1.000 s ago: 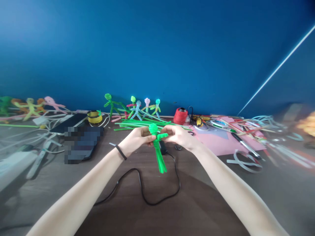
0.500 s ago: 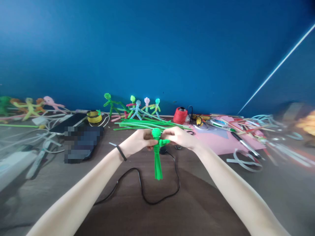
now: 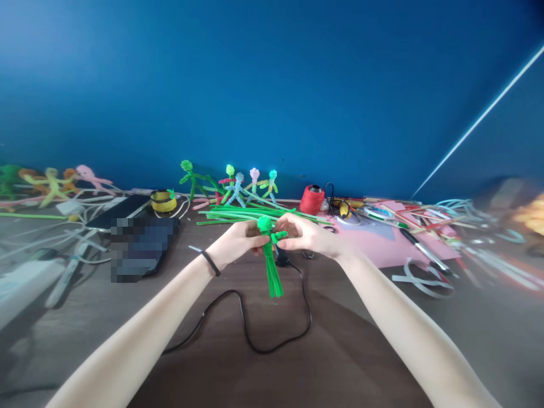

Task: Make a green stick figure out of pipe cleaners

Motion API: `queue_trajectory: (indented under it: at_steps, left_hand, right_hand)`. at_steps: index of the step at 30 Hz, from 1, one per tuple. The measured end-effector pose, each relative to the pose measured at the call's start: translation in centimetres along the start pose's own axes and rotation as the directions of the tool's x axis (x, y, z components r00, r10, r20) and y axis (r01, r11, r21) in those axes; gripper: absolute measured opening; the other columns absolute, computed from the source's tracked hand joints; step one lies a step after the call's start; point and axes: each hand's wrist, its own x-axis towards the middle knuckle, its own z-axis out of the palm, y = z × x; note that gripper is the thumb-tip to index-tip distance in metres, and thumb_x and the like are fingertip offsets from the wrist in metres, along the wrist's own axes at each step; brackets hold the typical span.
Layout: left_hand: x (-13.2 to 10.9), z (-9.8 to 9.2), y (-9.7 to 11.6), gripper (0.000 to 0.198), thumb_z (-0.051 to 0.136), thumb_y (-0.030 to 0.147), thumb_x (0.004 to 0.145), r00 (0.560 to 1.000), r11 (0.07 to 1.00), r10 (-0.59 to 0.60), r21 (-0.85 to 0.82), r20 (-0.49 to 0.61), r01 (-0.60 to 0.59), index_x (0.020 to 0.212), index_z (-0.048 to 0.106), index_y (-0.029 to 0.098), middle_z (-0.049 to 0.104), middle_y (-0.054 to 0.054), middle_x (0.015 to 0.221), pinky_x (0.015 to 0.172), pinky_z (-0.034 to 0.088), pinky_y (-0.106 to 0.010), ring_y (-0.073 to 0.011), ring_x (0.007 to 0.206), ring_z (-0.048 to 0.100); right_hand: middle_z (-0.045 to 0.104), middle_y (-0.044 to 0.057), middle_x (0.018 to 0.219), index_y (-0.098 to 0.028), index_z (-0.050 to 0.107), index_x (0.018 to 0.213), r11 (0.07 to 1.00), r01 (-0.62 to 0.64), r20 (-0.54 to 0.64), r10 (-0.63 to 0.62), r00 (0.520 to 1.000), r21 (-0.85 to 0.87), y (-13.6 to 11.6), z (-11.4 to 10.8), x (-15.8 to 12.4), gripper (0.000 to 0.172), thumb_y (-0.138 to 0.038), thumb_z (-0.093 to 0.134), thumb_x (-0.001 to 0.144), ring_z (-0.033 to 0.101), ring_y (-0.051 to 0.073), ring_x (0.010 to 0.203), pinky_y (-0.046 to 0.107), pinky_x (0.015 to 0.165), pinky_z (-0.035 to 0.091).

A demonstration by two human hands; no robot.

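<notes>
A green pipe-cleaner figure (image 3: 272,266) hangs upright above the table, with a coiled round head, one short coiled arm at its right and loose straight strands below. My left hand (image 3: 240,242) pinches it just under the head, thumb in front and fingers partly hidden behind. Around the short arm, my right hand (image 3: 312,238) has its thumb and forefinger apart, with a gap showing between them and the arm's tip. Whether its hidden fingers touch the figure I cannot tell. Behind the hands lies a bundle of green pipe cleaners (image 3: 221,213).
Several finished pipe-cleaner figures (image 3: 238,187) lean against the blue wall (image 3: 272,85). A red spool (image 3: 312,199) stands right of them. Left are a phone (image 3: 147,246) and yellow tape (image 3: 164,202); right, pink paper (image 3: 361,243) and a marker (image 3: 425,251). A black cable (image 3: 242,317) curves across the table.
My right thumb and forefinger have opened away from the figure's short arm. The figure has moved slightly up and left, and its strands now slant.
</notes>
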Motion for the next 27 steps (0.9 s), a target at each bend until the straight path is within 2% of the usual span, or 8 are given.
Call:
queue_trajectory:
  at_steps: [2, 4, 8, 12, 17, 22, 27]
  left_hand:
    - [0.0, 0.1, 0.1, 0.026, 0.059, 0.029, 0.066, 1.000, 1.000, -0.001, 0.002, -0.008, 0.001, 0.085, 0.055, 0.012, 0.061, -0.002, 0.070, 0.053, 0.043, -0.024, -0.0110, 0.056, 0.053]
    - [-0.1, 0.1, 0.2, 0.025, 0.059, 0.029, 0.066, 1.000, 1.000, 0.005, 0.013, -0.012, -0.005, 0.083, 0.056, 0.012, 0.061, -0.002, 0.069, 0.053, 0.043, -0.024, -0.0112, 0.057, 0.053]
    - [-0.2, 0.4, 0.3, 0.020, 0.057, 0.029, 0.066, 1.000, 0.997, 0.011, 0.077, -0.026, -0.009, 0.077, 0.056, 0.012, 0.060, -0.002, 0.068, 0.053, 0.041, -0.023, -0.0120, 0.059, 0.053]
    - [-0.2, 0.5, 0.3, 0.018, 0.056, 0.028, 0.066, 0.999, 0.995, 0.039, 0.090, -0.008, -0.038, 0.075, 0.055, 0.013, 0.057, 0.000, 0.067, 0.054, 0.040, -0.022, -0.0113, 0.060, 0.052]
    - [0.0, 0.7, -0.1, 0.018, 0.055, 0.027, 0.067, 0.999, 0.994, 0.043, 0.100, -0.016, -0.041, 0.077, 0.056, 0.012, 0.055, 0.002, 0.066, 0.054, 0.038, -0.022, -0.0102, 0.059, 0.049]
    - [0.0, 0.8, -0.5, 0.022, 0.054, 0.028, 0.067, 0.999, 0.996, 0.048, 0.076, 0.000, -0.048, 0.082, 0.056, 0.012, 0.058, -0.001, 0.071, 0.056, 0.041, -0.024, -0.0119, 0.062, 0.052]
    - [0.1, 0.8, -0.5, 0.019, 0.055, 0.029, 0.067, 0.998, 0.995, 0.065, 0.081, -0.026, -0.063, 0.074, 0.054, 0.012, 0.056, 0.001, 0.064, 0.055, 0.041, -0.024, -0.0105, 0.056, 0.050]
  right_hand:
    - [0.051, 0.002, 0.091, -0.018, 0.048, 0.088, 0.990, 0.077, -0.036, -0.082, 0.996, -0.121, -0.1, 0.2, 0.0, 0.033, -0.030, 0.067, 0.064, 0.049, 0.011, 0.081, 0.024, 0.068, 0.038]
    - [0.052, 0.002, 0.089, -0.018, 0.050, 0.085, 0.964, 0.106, -0.059, -0.124, 0.991, -0.243, -0.3, 0.4, -0.1, 0.026, -0.030, 0.064, 0.066, 0.049, 0.012, 0.080, 0.026, 0.071, 0.039]
    - [0.056, 0.001, 0.083, -0.017, 0.055, 0.082, 0.895, 0.128, -0.103, -0.189, 0.977, -0.428, -1.0, 0.9, -0.3, 0.012, -0.027, 0.053, 0.075, 0.050, 0.012, 0.075, 0.026, 0.069, 0.039]
    - [0.054, 0.001, 0.078, -0.016, 0.057, 0.075, 0.813, 0.168, -0.139, -0.291, 0.947, -0.557, -1.5, 1.2, -0.5, 0.012, -0.021, 0.047, 0.079, 0.049, 0.011, 0.070, 0.024, 0.065, 0.037]
    - [0.053, 0.001, 0.074, -0.015, 0.057, 0.072, 0.781, 0.191, -0.145, -0.339, 0.930, -0.595, -1.5, 1.5, -0.4, 0.012, -0.020, 0.049, 0.079, 0.049, 0.010, 0.068, 0.023, 0.064, 0.037]
    - [0.051, 0.000, 0.071, -0.016, 0.055, 0.069, 0.793, 0.170, -0.193, -0.340, 0.920, -0.585, -0.9, 2.1, -0.2, 0.012, -0.019, 0.049, 0.079, 0.048, 0.010, 0.064, 0.023, 0.061, 0.036]
    - [0.049, 0.000, 0.072, -0.016, 0.054, 0.068, 0.835, 0.173, -0.222, -0.329, 0.918, -0.522, -0.6, 2.6, 0.0, 0.013, -0.021, 0.048, 0.078, 0.049, 0.010, 0.066, 0.023, 0.061, 0.038]
